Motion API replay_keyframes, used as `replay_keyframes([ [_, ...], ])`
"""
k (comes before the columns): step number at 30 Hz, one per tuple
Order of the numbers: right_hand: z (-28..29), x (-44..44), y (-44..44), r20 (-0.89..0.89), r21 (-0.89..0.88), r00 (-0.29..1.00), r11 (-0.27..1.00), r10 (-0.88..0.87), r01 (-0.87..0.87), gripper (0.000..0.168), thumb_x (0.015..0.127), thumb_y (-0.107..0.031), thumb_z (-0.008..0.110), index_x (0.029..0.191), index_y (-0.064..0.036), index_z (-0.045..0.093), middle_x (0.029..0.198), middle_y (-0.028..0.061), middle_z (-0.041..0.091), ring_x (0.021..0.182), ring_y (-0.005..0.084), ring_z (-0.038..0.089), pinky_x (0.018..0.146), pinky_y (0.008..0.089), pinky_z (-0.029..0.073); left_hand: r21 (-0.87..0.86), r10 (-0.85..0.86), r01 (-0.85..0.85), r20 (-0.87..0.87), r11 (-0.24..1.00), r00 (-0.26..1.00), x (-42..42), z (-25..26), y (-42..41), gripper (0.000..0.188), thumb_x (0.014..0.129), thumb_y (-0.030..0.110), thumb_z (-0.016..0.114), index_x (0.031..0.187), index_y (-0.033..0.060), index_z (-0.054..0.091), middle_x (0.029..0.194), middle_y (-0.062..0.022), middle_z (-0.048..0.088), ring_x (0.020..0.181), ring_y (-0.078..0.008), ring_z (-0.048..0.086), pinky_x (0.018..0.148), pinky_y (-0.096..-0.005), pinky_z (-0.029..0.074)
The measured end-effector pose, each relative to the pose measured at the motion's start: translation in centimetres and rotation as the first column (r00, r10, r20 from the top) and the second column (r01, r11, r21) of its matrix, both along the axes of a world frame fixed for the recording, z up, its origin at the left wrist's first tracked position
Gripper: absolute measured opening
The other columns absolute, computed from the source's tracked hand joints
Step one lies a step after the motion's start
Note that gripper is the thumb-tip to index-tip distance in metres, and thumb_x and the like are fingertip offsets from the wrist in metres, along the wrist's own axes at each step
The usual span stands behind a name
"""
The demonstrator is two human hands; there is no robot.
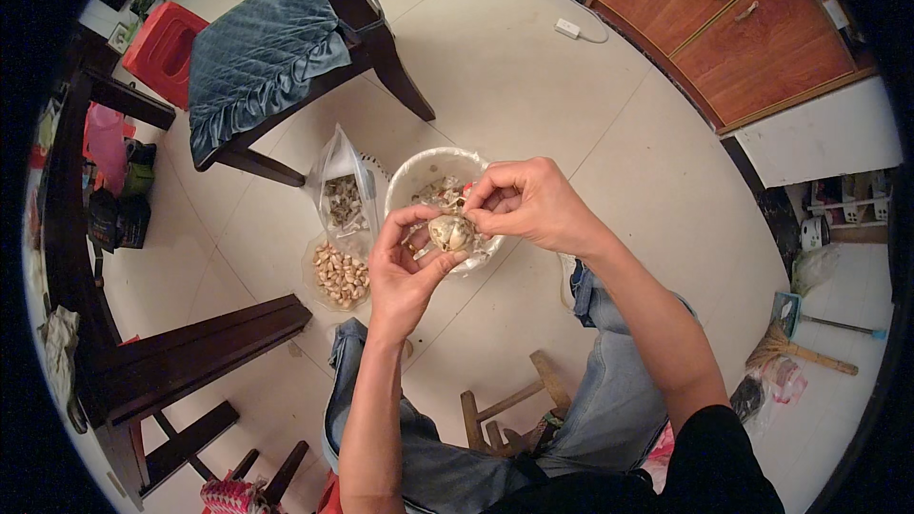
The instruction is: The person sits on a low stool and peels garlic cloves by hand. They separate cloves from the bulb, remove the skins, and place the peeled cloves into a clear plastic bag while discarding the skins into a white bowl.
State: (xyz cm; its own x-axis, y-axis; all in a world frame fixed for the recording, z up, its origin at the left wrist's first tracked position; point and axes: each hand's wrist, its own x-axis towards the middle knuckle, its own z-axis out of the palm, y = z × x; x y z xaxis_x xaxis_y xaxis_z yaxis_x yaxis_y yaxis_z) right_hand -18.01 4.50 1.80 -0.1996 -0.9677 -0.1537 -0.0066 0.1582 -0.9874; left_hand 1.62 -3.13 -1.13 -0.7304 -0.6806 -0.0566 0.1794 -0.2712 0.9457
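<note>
My left hand holds a garlic bulb between thumb and fingers, above a white lined bin. The thumb and forefinger of my right hand pinch at the bulb's upper right edge. Papery skins and other scraps lie inside the bin, partly hidden by my hands. Left of the bin stands an open clear plastic bag with dark, dry-looking pieces in it. A clear dish heaped with loose garlic cloves sits on the floor just below the bag.
A dark wooden chair with a blue quilted cushion stands at the upper left, near a red plastic stool. Dark table legs are at the left. A wooden cabinet stands upper right; a broom lies far right.
</note>
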Motion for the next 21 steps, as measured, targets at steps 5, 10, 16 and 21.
replay_keyframes([
  [5,0.4,-0.3,-0.1,0.066,0.021,0.998,1.0,0.007,-0.008,0.011,0.083,0.004,0.071,0.094,0.004,0.071,0.092,0.008,0.067,0.087,0.0125,0.066,0.077,0.0258,0.056,0.024,0.012,-0.012,0.012,1.0,1.0,0.0,0.4,-0.1,0.048,0.08,-0.014,0.07,0.121,-0.0015,0.05,0.125,-0.0092,0.051,0.118,-0.021,0.056,0.098,-0.034,0.056],
  [10,0.5,-0.6,0.0,-0.029,-0.029,0.994,0.994,0.108,-0.109,0.014,0.083,0.003,0.073,0.097,0.003,0.073,0.096,0.0084,0.067,0.099,0.0137,0.064,0.084,0.0259,0.055,0.035,0.011,-0.012,0.026,0.999,1.0,0.0,0.4,-0.1,0.048,0.08,-0.012,0.072,0.122,-0.0015,0.051,0.124,-0.0096,0.053,0.118,-0.0204,0.057,0.098,-0.0333,0.055],
  [16,-0.1,-0.9,0.0,0.056,0.012,0.994,0.995,0.094,-0.094,0.014,0.083,0.003,0.071,0.097,0.003,0.073,0.098,0.0094,0.067,0.085,0.0139,0.067,0.077,0.0255,0.056,0.072,0.023,-0.027,0.058,0.997,0.998,0.0,0.6,-0.1,0.052,0.079,-0.01,0.074,0.124,0.0,0.051,0.121,-0.011,0.058,0.113,-0.0187,0.059,0.096,-0.0325,0.055],
  [21,0.3,-0.3,-0.1,0.087,0.056,0.995,0.998,-0.048,0.043,0.012,0.084,-0.006,0.071,0.093,0.001,0.073,0.085,0.0061,0.07,0.071,0.0113,0.066,0.067,0.0247,0.054,0.073,0.009,-0.016,0.104,0.997,0.995,0.0,1.2,-0.3,0.053,0.078,-0.009,0.074,0.124,0.0013,0.049,0.114,-0.0119,0.063,0.11,-0.0174,0.061,0.09,-0.03,0.056],
])
